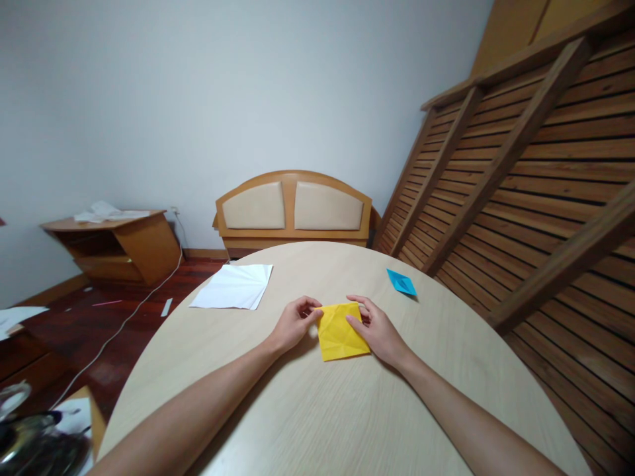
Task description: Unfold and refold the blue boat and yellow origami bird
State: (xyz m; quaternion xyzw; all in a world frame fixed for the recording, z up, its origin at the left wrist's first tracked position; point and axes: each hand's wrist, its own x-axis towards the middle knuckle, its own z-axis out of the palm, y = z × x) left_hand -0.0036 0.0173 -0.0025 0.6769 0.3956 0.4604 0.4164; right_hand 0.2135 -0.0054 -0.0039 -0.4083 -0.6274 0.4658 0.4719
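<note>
Right between the two hands lies the creased yellow square of folded paper (339, 332), flat on the pale wood-grain round worktop (347, 423) and turned slightly, its lower corner toward the person. The left hand (294, 324) sits at the sheet's upper-left corner, fingers curled and pinching that corner between thumb and forefinger. The right hand (378, 330) rests on the right edge, fingers pressing the paper down from above, its fingertips overlapping the sheet. Both hands are equally close. Well apart, a small blue folded paper (401, 282) lies to the far right and a white creased sheet (234, 287) to the far left.
</note>
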